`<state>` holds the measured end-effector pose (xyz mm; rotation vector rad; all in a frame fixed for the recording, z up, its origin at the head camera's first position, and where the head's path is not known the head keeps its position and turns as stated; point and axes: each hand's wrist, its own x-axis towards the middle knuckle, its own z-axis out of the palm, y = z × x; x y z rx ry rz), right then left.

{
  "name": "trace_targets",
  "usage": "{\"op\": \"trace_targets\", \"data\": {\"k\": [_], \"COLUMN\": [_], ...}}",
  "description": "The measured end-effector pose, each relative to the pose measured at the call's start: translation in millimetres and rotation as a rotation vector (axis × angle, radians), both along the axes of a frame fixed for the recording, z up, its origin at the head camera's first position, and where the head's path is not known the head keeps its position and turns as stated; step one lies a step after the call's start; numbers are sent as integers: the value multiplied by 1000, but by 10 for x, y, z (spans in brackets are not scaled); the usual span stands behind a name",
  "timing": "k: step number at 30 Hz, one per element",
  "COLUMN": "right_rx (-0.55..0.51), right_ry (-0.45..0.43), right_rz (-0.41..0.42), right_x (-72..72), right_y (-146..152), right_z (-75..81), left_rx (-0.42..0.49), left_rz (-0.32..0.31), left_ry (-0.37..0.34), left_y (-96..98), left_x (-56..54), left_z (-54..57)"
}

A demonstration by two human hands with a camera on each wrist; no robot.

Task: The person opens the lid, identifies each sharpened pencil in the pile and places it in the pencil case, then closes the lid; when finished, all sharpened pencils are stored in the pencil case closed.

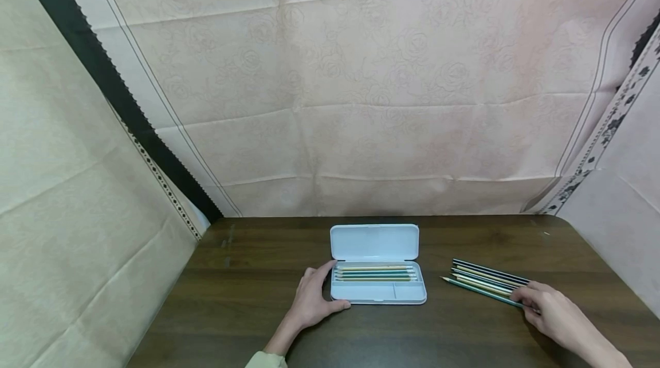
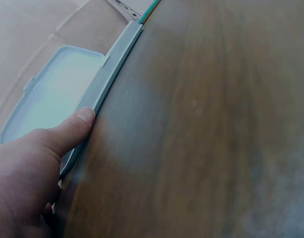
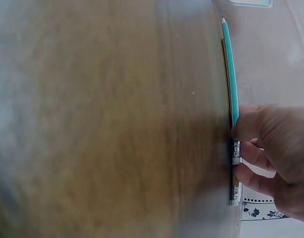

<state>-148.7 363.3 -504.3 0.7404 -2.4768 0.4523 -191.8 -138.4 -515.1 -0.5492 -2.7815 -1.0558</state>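
A light-blue pencil case (image 1: 378, 293) lies with its lid (image 1: 374, 243) raised at the back. Several pencils (image 1: 373, 273) lie side by side in its long rear compartment. My left hand (image 1: 313, 299) holds the case by its left end, fingers at the rear left corner, thumb along the front edge; the left wrist view shows the thumb (image 2: 75, 130) against the front wall. To the right, my right hand (image 1: 549, 310) pinches a green pencil (image 1: 484, 292) near its eraser end. That pencil lies at the near side of a row of dark and light pencils (image 1: 490, 270), tips pointing left.
The brown wooden table (image 1: 258, 276) reaches back to a hanging cream cloth (image 1: 387, 98) with a rose pattern. More cloth (image 1: 93, 230) hangs along the left side, and patterned cloth (image 1: 619, 196) along the right. Bare tabletop lies between the case and the loose pencils.
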Motion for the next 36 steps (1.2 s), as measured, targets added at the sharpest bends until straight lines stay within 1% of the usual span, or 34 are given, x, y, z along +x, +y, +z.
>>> {"op": "trace_targets", "data": {"k": [4, 10, 14, 21, 27, 36], "right_rx": [-7, -12, -16, -38, -35, -17], "right_ry": [18, -23, -24, 18, 26, -30], "right_rz": [22, 20, 28, 113, 135, 169], "right_x": [-30, -63, -89, -160, -225, -344], "right_y": [-27, -127, -215, -380, -540, -817], "right_z": [25, 82, 122, 178, 226, 301], "left_rx": [2, 0, 4, -5, -3, -1], "left_rz": [-3, -3, 2, 8, 8, 7], "left_ry": [0, 6, -3, -21, -22, -13], "left_y": [-1, -1, 4, 0, -4, 0], "left_x": [2, 11, 15, 2, 0, 1], "left_z": [3, 0, 11, 5, -5, -7]}}
